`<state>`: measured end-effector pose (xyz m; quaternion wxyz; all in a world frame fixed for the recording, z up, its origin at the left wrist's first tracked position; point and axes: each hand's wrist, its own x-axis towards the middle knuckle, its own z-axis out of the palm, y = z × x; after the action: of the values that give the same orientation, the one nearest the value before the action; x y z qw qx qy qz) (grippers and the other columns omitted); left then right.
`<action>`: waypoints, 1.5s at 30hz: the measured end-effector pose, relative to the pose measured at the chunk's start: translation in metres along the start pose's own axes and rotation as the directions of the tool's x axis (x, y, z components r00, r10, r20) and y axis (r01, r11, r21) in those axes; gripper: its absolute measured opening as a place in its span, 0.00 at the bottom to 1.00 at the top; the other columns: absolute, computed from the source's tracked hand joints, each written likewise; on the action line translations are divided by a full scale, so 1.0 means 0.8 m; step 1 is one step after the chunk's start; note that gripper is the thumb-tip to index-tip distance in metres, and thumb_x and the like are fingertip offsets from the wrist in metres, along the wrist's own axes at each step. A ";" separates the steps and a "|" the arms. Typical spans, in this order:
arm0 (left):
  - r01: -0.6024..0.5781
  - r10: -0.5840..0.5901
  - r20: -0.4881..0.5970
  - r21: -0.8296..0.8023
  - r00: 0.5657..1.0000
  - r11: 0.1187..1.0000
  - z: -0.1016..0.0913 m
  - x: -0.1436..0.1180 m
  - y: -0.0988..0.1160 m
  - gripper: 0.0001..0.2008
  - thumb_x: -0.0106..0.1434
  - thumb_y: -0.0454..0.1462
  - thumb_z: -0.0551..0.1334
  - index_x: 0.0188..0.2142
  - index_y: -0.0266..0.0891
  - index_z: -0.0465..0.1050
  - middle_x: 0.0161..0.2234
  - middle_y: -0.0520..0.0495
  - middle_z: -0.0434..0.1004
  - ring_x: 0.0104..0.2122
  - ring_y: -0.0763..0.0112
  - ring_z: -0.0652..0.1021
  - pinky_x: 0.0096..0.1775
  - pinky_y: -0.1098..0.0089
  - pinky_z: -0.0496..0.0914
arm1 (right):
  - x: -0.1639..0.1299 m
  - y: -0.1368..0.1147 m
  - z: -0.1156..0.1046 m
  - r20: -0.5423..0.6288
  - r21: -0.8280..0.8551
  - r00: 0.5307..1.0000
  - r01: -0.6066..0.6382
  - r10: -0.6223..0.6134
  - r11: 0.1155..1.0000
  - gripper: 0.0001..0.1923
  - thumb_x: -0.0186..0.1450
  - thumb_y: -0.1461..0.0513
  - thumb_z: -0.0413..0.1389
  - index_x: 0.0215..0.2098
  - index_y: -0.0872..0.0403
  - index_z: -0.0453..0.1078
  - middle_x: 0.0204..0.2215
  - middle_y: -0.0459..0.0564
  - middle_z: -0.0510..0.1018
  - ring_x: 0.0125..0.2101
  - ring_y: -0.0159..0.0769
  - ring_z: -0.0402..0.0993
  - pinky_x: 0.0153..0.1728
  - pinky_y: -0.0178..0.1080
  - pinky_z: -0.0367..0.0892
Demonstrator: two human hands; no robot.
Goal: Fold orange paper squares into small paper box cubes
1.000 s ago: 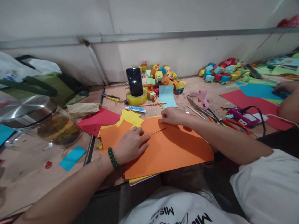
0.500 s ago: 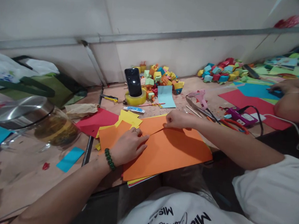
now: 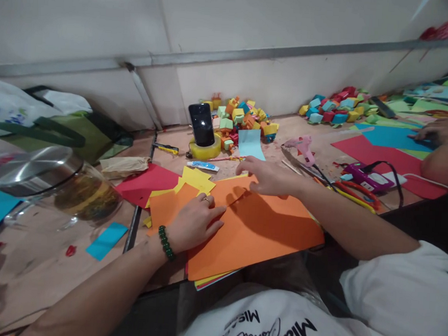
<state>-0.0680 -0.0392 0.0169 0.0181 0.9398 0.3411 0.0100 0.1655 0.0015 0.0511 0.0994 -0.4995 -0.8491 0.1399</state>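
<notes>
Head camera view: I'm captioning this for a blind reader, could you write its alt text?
A person's left hand presses flat on a large orange paper sheet while the right hand rests on its far edge. Around it lie yellow squares, a phone propped in a tape roll, and folded paper cubes.

The right hand [image 3: 271,177], a fist pinching the orange sheet's [image 3: 258,226] top edge a second ago, now lies open and flat, its fingers [image 3: 249,164] spread toward the far edge.
</notes>
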 end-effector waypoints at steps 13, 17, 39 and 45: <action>0.022 -0.023 0.029 0.028 0.999 0.999 -0.002 -0.001 0.008 0.13 0.66 0.38 0.54 0.46 0.38 0.74 0.37 0.38 0.73 0.39 0.57 0.72 0.43 0.58 0.69 | 0.015 0.036 0.044 0.148 0.067 0.967 -0.217 0.205 0.974 0.06 0.61 0.62 0.58 0.31 0.56 0.76 0.29 0.50 0.80 0.29 0.35 0.73 0.29 0.33 0.61; 0.065 -0.066 -0.038 -0.041 0.997 0.997 0.008 0.001 0.002 0.12 0.66 0.39 0.56 0.45 0.37 0.72 0.37 0.40 0.74 0.39 0.57 0.73 0.42 0.59 0.70 | 0.007 0.020 0.017 0.091 -0.057 0.985 -0.140 0.145 0.988 0.09 0.57 0.66 0.58 0.37 0.55 0.76 0.35 0.52 0.79 0.32 0.38 0.74 0.31 0.35 0.63; 0.172 -0.422 -0.049 -0.866 0.905 0.469 0.018 0.017 -0.001 0.12 0.55 0.42 0.60 0.35 0.35 0.72 0.26 0.51 0.73 0.23 0.74 0.70 0.27 0.73 0.67 | 0.014 -0.008 0.078 -0.489 0.495 0.848 0.461 -0.202 0.737 0.25 0.62 0.64 0.56 0.57 0.50 0.63 0.47 0.53 0.74 0.50 0.39 0.71 0.43 0.41 0.74; 0.165 -0.461 0.083 -0.976 0.884 0.140 0.012 0.020 -0.001 0.17 0.51 0.49 0.63 0.30 0.36 0.73 0.22 0.53 0.71 0.22 0.74 0.70 0.26 0.74 0.65 | 0.008 -0.008 0.085 -0.570 0.491 0.809 0.473 -0.141 0.731 0.31 0.62 0.59 0.60 0.61 0.48 0.57 0.54 0.56 0.66 0.36 0.33 0.74 0.39 0.42 0.75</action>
<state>-0.0561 -0.0282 0.0070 0.5588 0.6168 0.4474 0.3274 0.1364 -0.0052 -0.0105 0.4927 -0.3045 -0.7743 0.2550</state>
